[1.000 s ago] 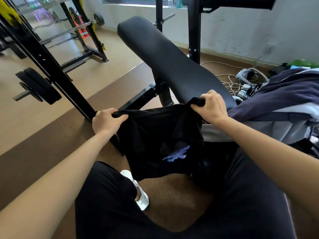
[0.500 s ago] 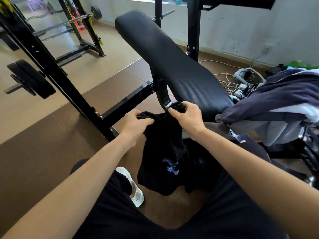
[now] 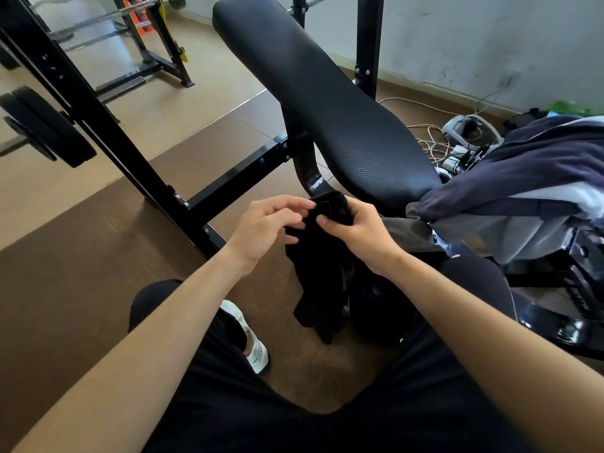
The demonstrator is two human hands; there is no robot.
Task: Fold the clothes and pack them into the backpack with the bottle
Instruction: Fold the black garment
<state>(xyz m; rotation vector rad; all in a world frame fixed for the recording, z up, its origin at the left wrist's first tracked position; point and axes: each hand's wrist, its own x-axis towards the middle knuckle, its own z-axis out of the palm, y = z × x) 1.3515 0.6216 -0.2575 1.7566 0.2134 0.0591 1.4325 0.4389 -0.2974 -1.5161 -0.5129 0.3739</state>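
Gripping the gathered top of a black garment [image 3: 322, 276] at the centre of view, the right hand [image 3: 356, 230] has its fingers [image 3: 327, 222] curled round the bunched cloth. The left hand [image 3: 261, 230], at 9 o'clock of that bunch, has bent fingers [image 3: 294, 220] that appear to pinch the near edge. The hands sit close together, so the cloth is doubled lengthwise and hangs in a narrow fall between the knees. Holding it high probably lets its own weight pull the layers straight while the left hand lines up the edges.

A heap of navy and grey clothes [image 3: 523, 178] lies at 3 o'clock, within reach of the right arm, likely waiting to be folded. The padded backrest of a weight bench [image 3: 327, 103] rises at 12 o'clock, touching nothing in hand. A weight plate [image 3: 49, 125] hangs on the rack at 9 o'clock, and a white shoe [image 3: 255, 344] shows at 7 o'clock. A dark rounded shape below the garment may be the backpack, but I cannot tell, and no bottle can be made out. Folding looks to be at an early stage, with packing not begun.
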